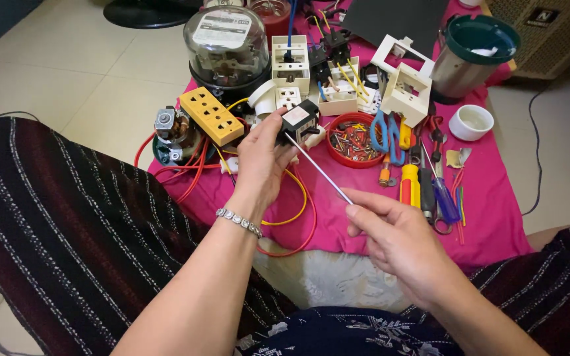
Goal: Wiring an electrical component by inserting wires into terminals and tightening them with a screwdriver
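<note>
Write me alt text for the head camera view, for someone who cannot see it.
A person's left hand holds a small black electrical part while the right hand points a thin metal screwdriver shaft into it. Behind them, a pink cloth carries sockets, wires, screwdrivers and a red bowl of screws.

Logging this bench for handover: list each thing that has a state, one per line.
Small black electrical component: held up in the left hand.
Thin metal screwdriver shaft: pinched in the right hand, tip on the component.
Red round plastic bowl: holds screws.
Steel pot with green rim: open, upright.
Small white cup: upright.
</note>
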